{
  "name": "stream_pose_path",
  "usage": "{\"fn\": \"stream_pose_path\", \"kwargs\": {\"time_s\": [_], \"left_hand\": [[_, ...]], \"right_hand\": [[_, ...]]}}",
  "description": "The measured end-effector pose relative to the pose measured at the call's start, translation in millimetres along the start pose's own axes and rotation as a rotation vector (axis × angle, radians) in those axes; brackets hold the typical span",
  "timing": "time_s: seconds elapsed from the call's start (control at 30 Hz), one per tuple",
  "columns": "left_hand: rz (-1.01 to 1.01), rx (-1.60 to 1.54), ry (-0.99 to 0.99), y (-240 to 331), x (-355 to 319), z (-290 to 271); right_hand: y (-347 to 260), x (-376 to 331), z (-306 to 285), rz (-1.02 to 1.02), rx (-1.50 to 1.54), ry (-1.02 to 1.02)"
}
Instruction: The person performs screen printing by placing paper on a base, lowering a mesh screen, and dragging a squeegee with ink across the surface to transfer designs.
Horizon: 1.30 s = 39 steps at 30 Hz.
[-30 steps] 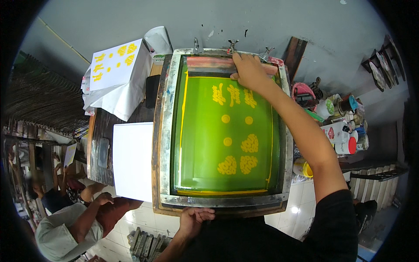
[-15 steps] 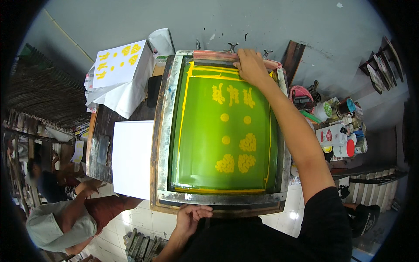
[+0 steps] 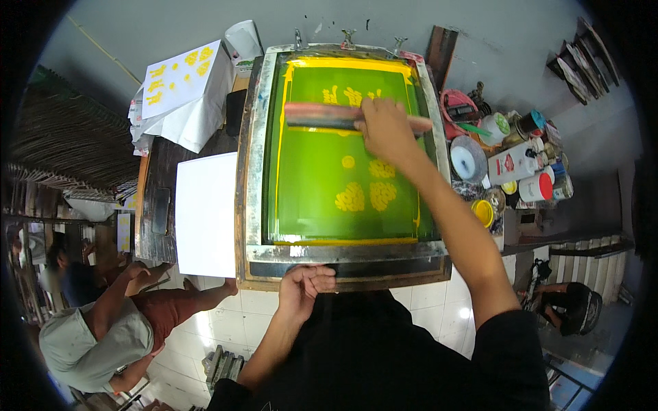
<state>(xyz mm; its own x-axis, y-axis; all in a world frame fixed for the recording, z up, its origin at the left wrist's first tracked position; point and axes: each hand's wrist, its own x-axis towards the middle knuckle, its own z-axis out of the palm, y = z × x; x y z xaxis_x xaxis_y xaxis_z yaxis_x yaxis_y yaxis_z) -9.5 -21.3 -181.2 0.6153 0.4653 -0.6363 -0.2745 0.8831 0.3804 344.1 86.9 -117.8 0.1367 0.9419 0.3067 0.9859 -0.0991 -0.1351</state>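
My right hand is closed around a long squeegee, which lies crosswise on a green printing screen. Yellow characters, dots and cluster shapes show in the mesh, some hidden behind the squeegee and hand. Yellow ink lines the borders, with a thick band along the far edge. A worn metal frame holds the screen above a wooden base. At the base's front edge, my left hand has its fingers curled together; whether they grip anything is hidden.
White sheets lie left of the frame, behind them a printed stack. Bottles and tubs crowd the right side, with an open yellow pot nearer. Clamps stand at the far edge. A seated person is at left, another at right.
My right hand has drawn the squeegee from the far end of the screen toward me, over the row of characters. My left hand stays at the front edge. The view has shifted.
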Motion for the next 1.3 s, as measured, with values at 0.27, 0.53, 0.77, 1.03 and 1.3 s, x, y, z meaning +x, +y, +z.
{"fn": "stream_pose_path", "kwargs": {"time_s": [0.27,0.53,0.77,1.03,1.3], "left_hand": [[0.001,0.033,-0.022,2,6,-1],[0.180,0.141,-0.289,47,-43,58],[0.727,0.781,-0.246,124,6,116],[0.805,2.206,0.560,117,104,55],[0.364,1.599,0.491,163,40,-23]], "right_hand": [[-103,-152,-48,0.003,0.081,-0.045],[-115,-142,-125,-0.030,0.113,0.234],[-90,-16,-243,-0.108,-0.018,0.530],[-64,66,-312,-0.071,0.008,0.563],[-46,113,-330,-0.035,0.013,0.526]]}}
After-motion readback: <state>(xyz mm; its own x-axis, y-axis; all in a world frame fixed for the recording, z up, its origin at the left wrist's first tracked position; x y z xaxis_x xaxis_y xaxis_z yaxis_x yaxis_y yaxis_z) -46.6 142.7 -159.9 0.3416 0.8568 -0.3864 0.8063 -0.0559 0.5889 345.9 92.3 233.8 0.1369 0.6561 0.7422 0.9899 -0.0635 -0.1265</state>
